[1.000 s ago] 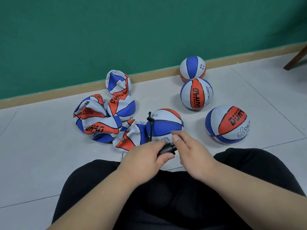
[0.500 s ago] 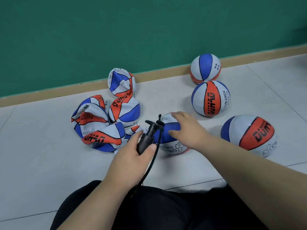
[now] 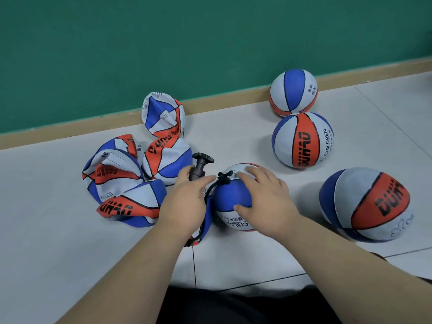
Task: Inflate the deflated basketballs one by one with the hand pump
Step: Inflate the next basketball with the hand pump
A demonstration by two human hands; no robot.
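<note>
Grey tiled floor [image 3: 46,230] against a green wall [image 3: 163,43] with a wooden skirting board [image 3: 70,134]; a seated person works low over it.

Item 1, ball in hand [image 3: 231,197]: blue, white and orange, on the floor just ahead of the person's knees. It is rounded but looks only part filled. The right hand [image 3: 264,199] cups it, fingers over the top and thumb on the near face.

Item 2, hand pump [image 3: 198,169]: black, upright, T-handle topmost, just left of the ball. The left hand [image 3: 184,204] has its grip closed round the barrel. The hose [image 3: 208,197] loops to a fitting on the ball's crown; whether the needle is seated cannot be told.

Item 3, collapsed basketballs [image 3: 117,181]: a crumpled heap to the left, touching one another.

Item 4, full basketballs [image 3: 302,140]: three, to the right, one against the skirting.

Hazards, as judged: working the handle needs a hand, and if the right one leaves, the ball may roll and drag the needle from the valve. A sideways tug could bend the needle. The tight hose loop may kink and choke the air. The pump, steadied by one hand, may tip.
</note>
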